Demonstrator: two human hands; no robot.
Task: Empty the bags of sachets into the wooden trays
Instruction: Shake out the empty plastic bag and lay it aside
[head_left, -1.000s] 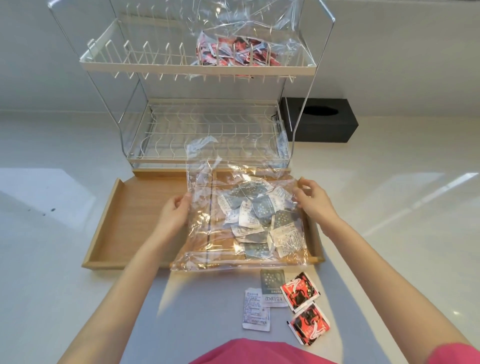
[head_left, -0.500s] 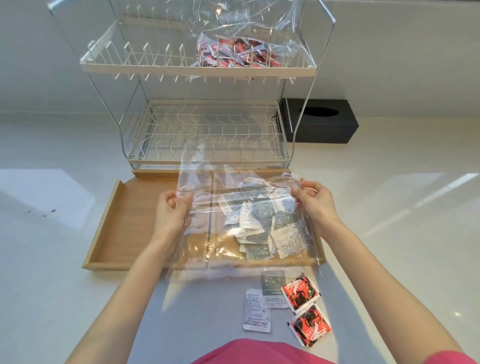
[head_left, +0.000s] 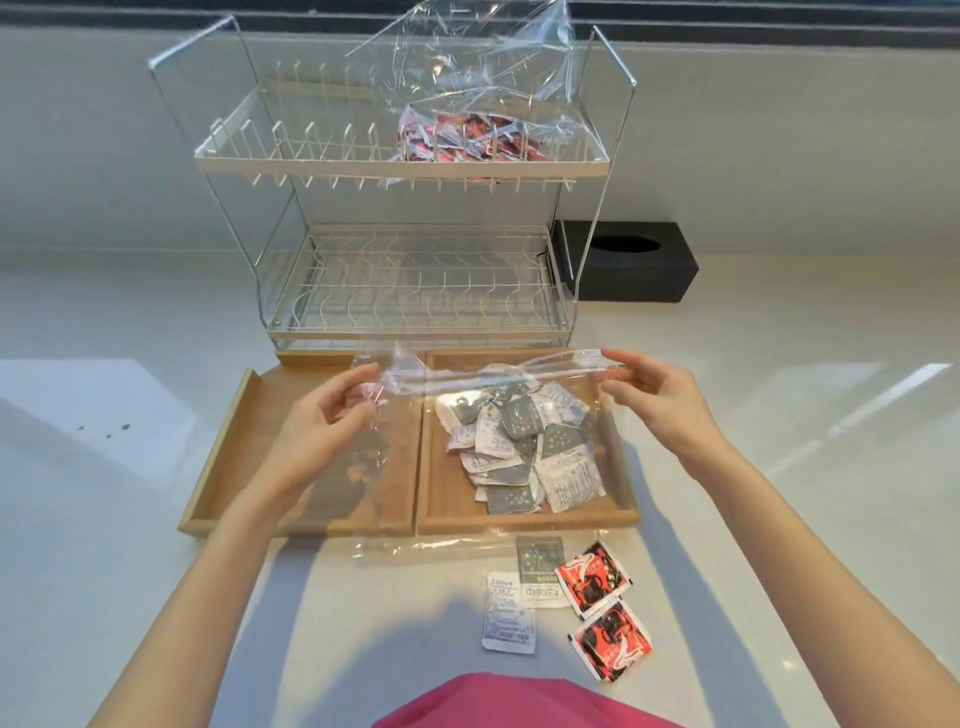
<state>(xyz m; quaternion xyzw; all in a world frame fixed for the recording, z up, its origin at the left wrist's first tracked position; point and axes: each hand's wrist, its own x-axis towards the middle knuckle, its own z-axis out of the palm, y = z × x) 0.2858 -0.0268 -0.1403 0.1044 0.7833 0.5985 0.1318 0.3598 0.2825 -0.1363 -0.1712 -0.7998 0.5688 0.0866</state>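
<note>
A clear plastic bag (head_left: 395, 457) of grey and white sachets (head_left: 524, 447) is held spread above two wooden trays (head_left: 623, 512) lying side by side; a second bag (head_left: 483, 78) of red sachets (head_left: 467, 143) sits higher up.

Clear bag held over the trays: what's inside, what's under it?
Inside the clear bag: grey and white sachets, bunched right. Under it: the two wooden trays, seen through the film. Tray floor beneath the sachet pile is covered. Left hand and right hand pinch its top edge.

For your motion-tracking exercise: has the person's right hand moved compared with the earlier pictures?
Yes. The right hand, pinching the clear bag, has shifted outward to the right, from over the right wooden tray to just past its right wall.
</note>
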